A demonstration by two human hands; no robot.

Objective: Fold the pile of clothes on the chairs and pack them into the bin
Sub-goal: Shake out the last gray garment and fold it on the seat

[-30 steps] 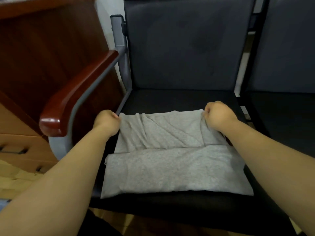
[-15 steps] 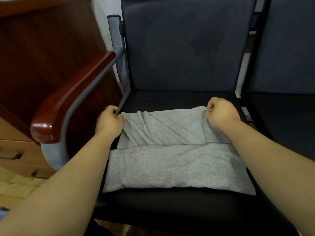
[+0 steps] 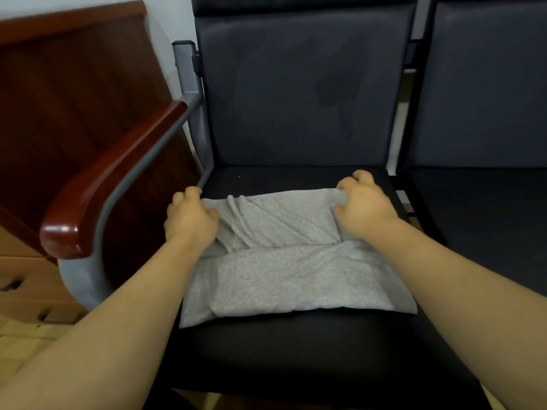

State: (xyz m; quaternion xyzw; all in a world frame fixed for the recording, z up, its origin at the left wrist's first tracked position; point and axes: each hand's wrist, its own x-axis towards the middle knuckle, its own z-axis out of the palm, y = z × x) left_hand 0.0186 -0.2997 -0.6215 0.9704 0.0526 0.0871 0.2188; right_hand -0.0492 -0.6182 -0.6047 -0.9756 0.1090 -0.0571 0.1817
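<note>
Grey garment [image 3: 296,279] lies half-folded on the chair seat [image 3: 296,356], its far corners pinched by the left hand [image 3: 189,221] and right hand [image 3: 365,210], which have drawn that edge slightly up and nearer, so the next fold seems to be starting.

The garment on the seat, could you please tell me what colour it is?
Light heathered grey, seen in the head view: the garment lies on the black seat.

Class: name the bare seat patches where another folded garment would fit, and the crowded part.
Free: the right seat; the strip between grey garment and backrest; the front strip. Crowded: mid-seat, where left hand and right hand grip the garment.
</note>
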